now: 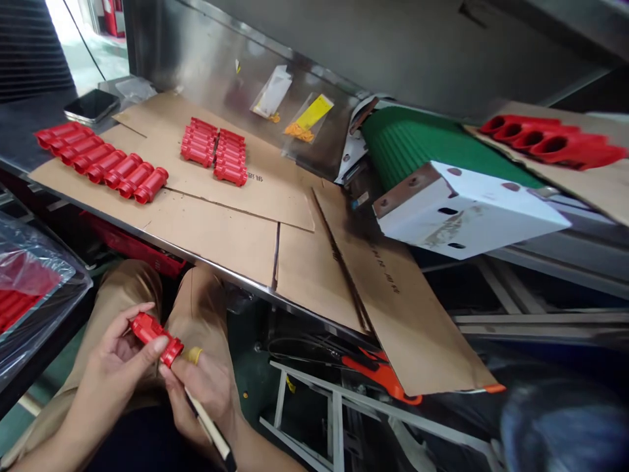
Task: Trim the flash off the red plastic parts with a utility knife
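Above my lap, my left hand [120,357] is closed round a red tubular part [153,333], its thumb lying along the near side. My right hand [204,387] is at the part's right end, its fingers closed on a thin stick-like tool [209,426] with a pale shaft and dark end. Something yellow [193,355] sits on a finger of that hand. Whether the tool's tip goes into the part is hidden. On the cardboard [221,226] beyond lie a slanting row of red parts [105,164] and two short stacks of similar parts [215,149].
Small bags, one with a yellow label [314,113], lie at the back. A green conveyor belt [413,147] with a white metal bracket [472,210] stands right of the cardboard. More red parts [550,141] lie far right. A phone [92,105] rests at the back left.
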### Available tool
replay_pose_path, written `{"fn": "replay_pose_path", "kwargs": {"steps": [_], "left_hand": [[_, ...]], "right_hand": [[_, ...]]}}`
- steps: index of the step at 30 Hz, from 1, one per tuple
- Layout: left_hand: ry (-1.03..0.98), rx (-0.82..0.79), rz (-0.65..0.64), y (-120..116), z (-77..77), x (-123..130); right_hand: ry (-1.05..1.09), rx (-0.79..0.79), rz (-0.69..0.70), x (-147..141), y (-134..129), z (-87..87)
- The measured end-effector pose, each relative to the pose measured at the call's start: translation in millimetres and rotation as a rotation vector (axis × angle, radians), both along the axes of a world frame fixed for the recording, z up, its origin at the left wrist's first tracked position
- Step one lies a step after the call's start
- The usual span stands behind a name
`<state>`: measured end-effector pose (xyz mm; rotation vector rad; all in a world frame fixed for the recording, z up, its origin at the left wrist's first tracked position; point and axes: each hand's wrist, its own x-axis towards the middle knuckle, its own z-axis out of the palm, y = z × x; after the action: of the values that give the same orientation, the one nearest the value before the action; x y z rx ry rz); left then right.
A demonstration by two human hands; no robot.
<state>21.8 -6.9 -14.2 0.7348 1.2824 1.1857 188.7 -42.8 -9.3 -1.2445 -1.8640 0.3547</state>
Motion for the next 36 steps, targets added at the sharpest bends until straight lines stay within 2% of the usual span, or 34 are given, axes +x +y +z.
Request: {"fn": "replay_pose_path", "kwargs": {"steps": [2,4,9,13,19,21,26,29,33,36], "left_hand": [[0.061,-0.014,-0.011,1.4,-4.9,-3.6],[0.094,-0.051,0.019,2.2,-5.6,-7.5],[0.231,0.002,0.023,-3.3,9.6,-2.9],[0.274,0.082,0.063,-9.4,18.2,6.4],[0.362,0.108,0.003,-6.6,12.2,-0.2],[0.338,0.120,0.015,-4.1,12.2,0.5],[0.298,0.020,0.030,0.6,18.8,1.6],[0.271,0.043,0.043,0.5,15.4,0.3],[0.101,0.059,0.035,2.5,6.2,-0.8],[-0.063,-0.001,0.084,5.1,5.1,-2.1]], "right_hand": [[-0.031,0.069,0.004,-1.8,1.8,-1.6],[-0.002,0.063,0.012,-2.1,2.6,-1.0],[0.218,-0.144,-0.079,1.5,3.5,5.5],[0.311,-0.138,-0.052,2.9,7.0,4.5],[0.322,-0.110,-0.031,0.1,6.4,-2.1],[0.284,-0.051,-0.035,-1.7,4.8,-4.5],[0.137,0.071,-0.030,-3.1,2.4,-10.7],[0.073,0.115,-0.041,-3.0,4.5,-12.1],[-0.026,0.175,-0.012,-1.9,9.3,-9.8],[-0.030,0.140,-0.009,-0.4,10.0,-7.6]]}}
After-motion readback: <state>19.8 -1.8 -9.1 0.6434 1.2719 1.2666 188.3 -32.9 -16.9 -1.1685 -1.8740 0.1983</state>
